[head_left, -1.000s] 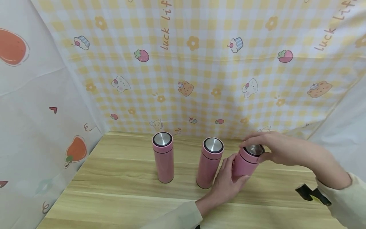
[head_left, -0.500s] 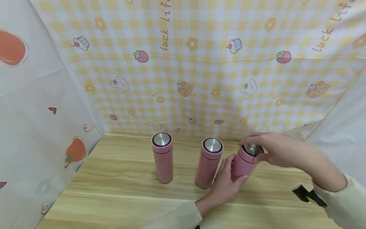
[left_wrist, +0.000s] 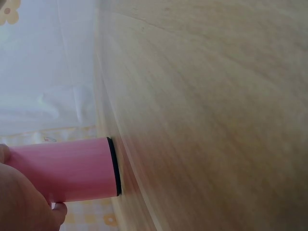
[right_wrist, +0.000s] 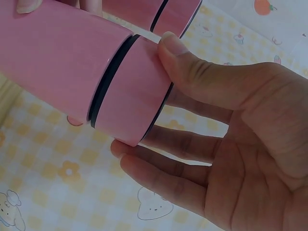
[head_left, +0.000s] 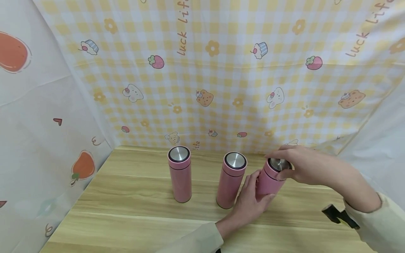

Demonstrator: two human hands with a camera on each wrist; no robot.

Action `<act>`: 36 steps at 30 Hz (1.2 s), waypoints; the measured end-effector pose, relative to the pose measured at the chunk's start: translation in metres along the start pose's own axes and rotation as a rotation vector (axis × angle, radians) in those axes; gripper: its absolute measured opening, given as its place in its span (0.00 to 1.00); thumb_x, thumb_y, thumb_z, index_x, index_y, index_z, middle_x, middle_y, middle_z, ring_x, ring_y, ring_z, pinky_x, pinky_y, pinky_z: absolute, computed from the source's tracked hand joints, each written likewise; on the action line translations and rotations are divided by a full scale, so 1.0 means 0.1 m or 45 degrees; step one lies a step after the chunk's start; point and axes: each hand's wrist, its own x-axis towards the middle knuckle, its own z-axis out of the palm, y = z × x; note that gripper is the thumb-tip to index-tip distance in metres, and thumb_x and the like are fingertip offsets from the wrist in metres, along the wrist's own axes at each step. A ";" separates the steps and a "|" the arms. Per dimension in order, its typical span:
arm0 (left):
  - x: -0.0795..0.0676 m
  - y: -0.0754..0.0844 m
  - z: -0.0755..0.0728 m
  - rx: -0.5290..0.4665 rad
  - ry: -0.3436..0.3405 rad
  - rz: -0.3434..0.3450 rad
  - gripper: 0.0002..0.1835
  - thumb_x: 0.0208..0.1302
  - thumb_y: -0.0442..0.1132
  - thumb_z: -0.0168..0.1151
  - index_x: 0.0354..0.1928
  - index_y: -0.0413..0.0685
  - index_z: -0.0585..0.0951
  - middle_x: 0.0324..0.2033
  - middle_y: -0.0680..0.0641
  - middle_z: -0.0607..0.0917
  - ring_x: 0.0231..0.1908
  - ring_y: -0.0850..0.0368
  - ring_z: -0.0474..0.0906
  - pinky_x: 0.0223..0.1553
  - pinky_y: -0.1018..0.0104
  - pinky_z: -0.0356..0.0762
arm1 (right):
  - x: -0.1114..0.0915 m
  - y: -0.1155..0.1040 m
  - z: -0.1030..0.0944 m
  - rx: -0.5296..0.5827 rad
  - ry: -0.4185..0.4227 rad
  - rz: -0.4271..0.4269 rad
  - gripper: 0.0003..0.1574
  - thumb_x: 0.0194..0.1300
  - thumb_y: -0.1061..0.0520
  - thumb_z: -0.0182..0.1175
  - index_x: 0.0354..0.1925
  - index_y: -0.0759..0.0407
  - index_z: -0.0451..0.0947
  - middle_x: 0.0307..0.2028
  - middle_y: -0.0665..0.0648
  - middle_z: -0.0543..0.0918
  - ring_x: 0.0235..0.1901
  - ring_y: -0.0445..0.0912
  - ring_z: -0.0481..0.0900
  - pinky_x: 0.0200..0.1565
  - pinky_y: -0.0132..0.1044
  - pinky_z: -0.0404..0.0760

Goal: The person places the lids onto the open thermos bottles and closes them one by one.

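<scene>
A pink thermos bottle [head_left: 269, 184] with a steel-topped lid [head_left: 279, 164] is at the right of the three in the head view. My left hand [head_left: 250, 203] grips its body low down, thumb in front and fingers behind. In the left wrist view, the black base ring [left_wrist: 115, 166] is right at the wooden tabletop. From above, my right hand [head_left: 303, 165] holds the lid between thumb and fingers. The right wrist view has the thumb [right_wrist: 175, 48] on the lid's upper edge and the fingertips along the opposite side. A dark band [right_wrist: 113, 79] runs between lid and body.
Two matching pink thermoses stand upright to the left, the middle thermos [head_left: 231, 182] close beside my left hand and the other thermos [head_left: 181, 179] farther left. Behind the wooden table [head_left: 126, 196] hangs a yellow checked cloth [head_left: 221, 77]; a white printed cloth [head_left: 38, 147] hangs at the left.
My right thumb has slid a little leftward round the front of the lid, and the right wrist has shifted slightly left. The left hand and the bottles have stayed in place.
</scene>
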 end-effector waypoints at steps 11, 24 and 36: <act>-0.01 0.01 0.00 0.018 0.010 -0.005 0.37 0.71 0.52 0.65 0.76 0.58 0.59 0.59 0.55 0.71 0.55 0.64 0.72 0.55 0.65 0.76 | 0.02 -0.01 0.02 -0.043 0.051 0.048 0.33 0.57 0.49 0.77 0.59 0.57 0.81 0.37 0.47 0.78 0.31 0.40 0.75 0.32 0.38 0.78; 0.00 0.00 0.00 0.012 -0.006 -0.019 0.37 0.71 0.53 0.64 0.76 0.61 0.59 0.60 0.56 0.70 0.56 0.64 0.72 0.54 0.63 0.76 | 0.00 0.02 0.06 -0.057 0.102 0.023 0.33 0.57 0.50 0.77 0.58 0.60 0.81 0.33 0.46 0.75 0.26 0.37 0.70 0.27 0.34 0.74; 0.00 -0.01 -0.01 0.017 -0.015 -0.005 0.38 0.71 0.53 0.64 0.76 0.58 0.59 0.60 0.55 0.70 0.56 0.64 0.72 0.55 0.64 0.76 | -0.09 0.15 0.05 -0.001 0.143 -0.241 0.43 0.55 0.51 0.79 0.67 0.52 0.75 0.62 0.54 0.76 0.58 0.52 0.77 0.51 0.49 0.83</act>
